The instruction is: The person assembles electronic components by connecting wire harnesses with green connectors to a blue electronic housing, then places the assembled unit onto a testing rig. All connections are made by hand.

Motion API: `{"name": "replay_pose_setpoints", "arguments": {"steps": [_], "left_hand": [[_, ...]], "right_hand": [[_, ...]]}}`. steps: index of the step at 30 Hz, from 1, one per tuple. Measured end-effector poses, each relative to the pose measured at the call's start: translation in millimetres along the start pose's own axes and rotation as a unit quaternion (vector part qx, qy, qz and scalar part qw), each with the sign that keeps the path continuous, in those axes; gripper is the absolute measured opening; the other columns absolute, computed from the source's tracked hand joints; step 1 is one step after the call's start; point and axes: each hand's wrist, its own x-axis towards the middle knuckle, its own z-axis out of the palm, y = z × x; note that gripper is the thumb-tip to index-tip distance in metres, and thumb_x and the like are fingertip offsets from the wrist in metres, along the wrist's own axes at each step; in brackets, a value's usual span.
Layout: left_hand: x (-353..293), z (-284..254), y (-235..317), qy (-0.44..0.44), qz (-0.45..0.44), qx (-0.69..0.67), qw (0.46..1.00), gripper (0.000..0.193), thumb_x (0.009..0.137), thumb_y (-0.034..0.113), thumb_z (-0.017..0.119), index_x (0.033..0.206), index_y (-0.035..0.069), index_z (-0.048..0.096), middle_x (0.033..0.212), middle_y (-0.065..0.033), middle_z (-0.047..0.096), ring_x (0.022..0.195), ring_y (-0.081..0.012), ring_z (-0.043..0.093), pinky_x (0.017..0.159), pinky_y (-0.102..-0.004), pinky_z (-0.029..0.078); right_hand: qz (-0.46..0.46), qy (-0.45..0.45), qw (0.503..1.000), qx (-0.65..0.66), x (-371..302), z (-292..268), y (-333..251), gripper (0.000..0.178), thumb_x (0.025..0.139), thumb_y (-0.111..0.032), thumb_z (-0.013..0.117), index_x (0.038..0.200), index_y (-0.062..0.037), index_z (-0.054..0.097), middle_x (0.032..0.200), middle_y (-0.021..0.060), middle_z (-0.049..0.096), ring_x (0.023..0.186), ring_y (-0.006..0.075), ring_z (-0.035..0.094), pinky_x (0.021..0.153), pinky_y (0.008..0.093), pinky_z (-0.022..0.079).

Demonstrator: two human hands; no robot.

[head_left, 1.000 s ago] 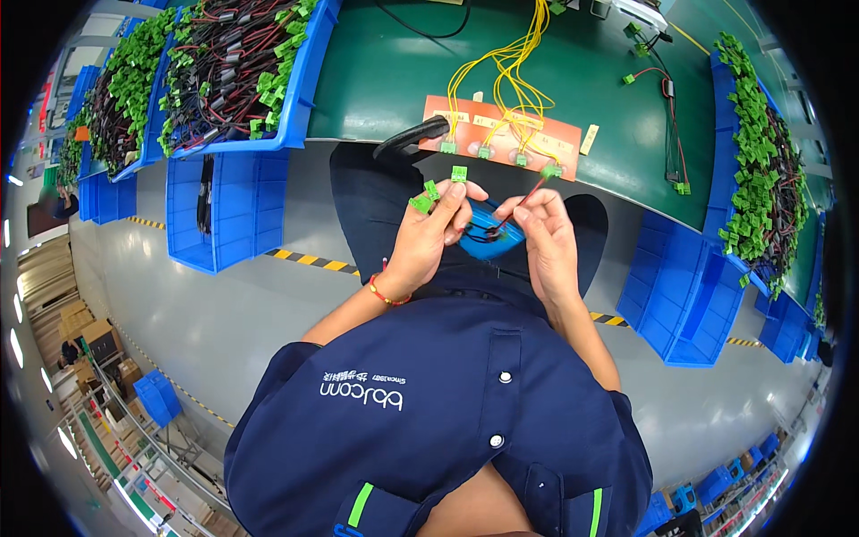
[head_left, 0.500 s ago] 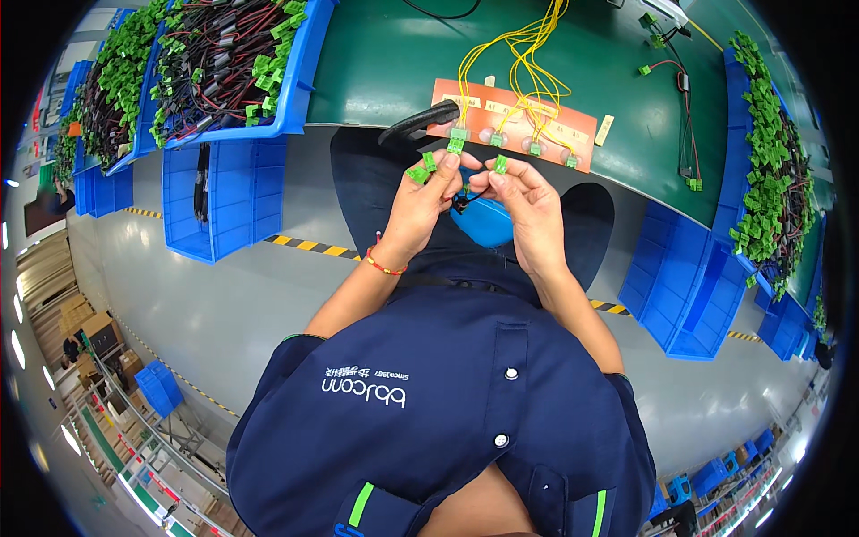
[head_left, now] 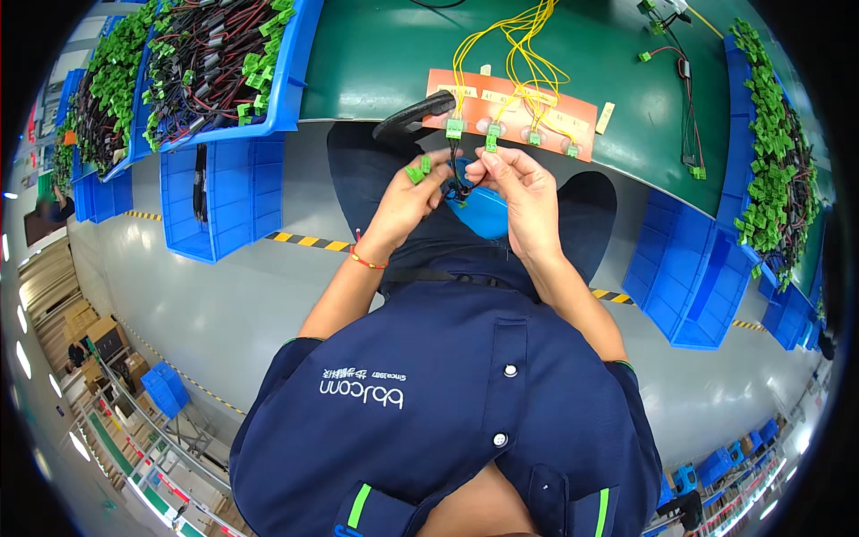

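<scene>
Yellow wires [head_left: 528, 22] and bench [head_left: 385, 63] cut off up top. Right hand [head_left: 523, 183] partly hides blue object [head_left: 483, 215]; can't tell what from here.

We have: 1 clear strip of green tabletop [head_left: 640, 94] between orange board [head_left: 438, 81] and cable harness [head_left: 685, 70]; obstacle, yellow wires [head_left: 540, 14] across board.

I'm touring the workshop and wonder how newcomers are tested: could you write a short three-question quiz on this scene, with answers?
1. Which hand pinches a green connector at the near edge of the orange board?
2. True or false: the left hand is empty.
3. What colour are the wires that run down to the board from the top of the picture? a) blue b) yellow c) white

Key: 1. The right hand. 2. False; it holds two green connectors. 3. b.
</scene>
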Motion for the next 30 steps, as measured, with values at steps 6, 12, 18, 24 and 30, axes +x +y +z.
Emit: {"name": "replay_pose_setpoints", "arguments": {"steps": [6,12,18,24,30], "left_hand": [[-2,0,-25,-0.063,0.002,0.072,0.995,0.026,0.100,0.016,0.053,0.120,0.001,0.061,0.091,-0.0015,0.049,0.064,-0.0083,0.047,0.059,-0.0251,0.041],[13,6,-43,-0.071,0.154,0.255,0.952,0.027,0.099,0.009,0.051,0.124,0.005,0.059,0.085,0.0025,0.050,0.065,-0.0043,0.042,0.060,-0.0211,0.038],[5,22,-12,-0.116,0.008,0.082,0.990,0.034,0.095,0.002,0.050,0.128,0.005,0.059,0.105,-0.0005,0.055,0.066,-0.0055,0.043,0.063,-0.0214,0.040],[0,34,-8,-0.176,0.006,0.006,0.984,0.032,0.092,-0.002,0.050,0.121,0.004,0.061,0.098,0.0013,0.055,0.063,-0.0043,0.041,0.057,-0.0206,0.035],[-5,38,-10,-0.218,-0.004,-0.137,0.966,0.017,0.089,-0.006,0.057,0.101,0.006,0.060,0.114,-0.0055,0.055,0.059,-0.0030,0.039,0.052,-0.0195,0.029]], "right_hand": [[-0.003,0.008,0.999,0.035,4,-2,3,0.021,0.096,-0.015,0.064,0.107,0.0030,0.066,0.092,0.0105,0.071,0.082,0.0148,0.068,0.079,0.0291,0.054],[0.020,-0.029,0.999,-0.022,14,-12,-3,0.026,0.097,-0.020,0.062,0.110,0.0027,0.066,0.098,0.0107,0.071,0.088,0.0142,0.066,0.084,0.0302,0.053],[0.008,-0.063,0.973,-0.224,3,-76,1,0.030,0.100,-0.028,0.058,0.104,0.0004,0.069,0.098,0.0067,0.070,0.085,0.0119,0.064,0.081,0.0271,0.049],[0.157,-0.019,0.986,-0.060,-21,-98,25,0.032,0.101,-0.030,0.054,0.107,-0.0014,0.068,0.090,0.0036,0.067,0.075,0.0091,0.060,0.072,0.0245,0.050],[0.183,-0.012,0.982,0.044,-25,-103,20,0.033,0.101,-0.030,0.053,0.106,0.0003,0.067,0.090,0.0040,0.067,0.074,0.0102,0.061,0.070,0.0257,0.050]]}}
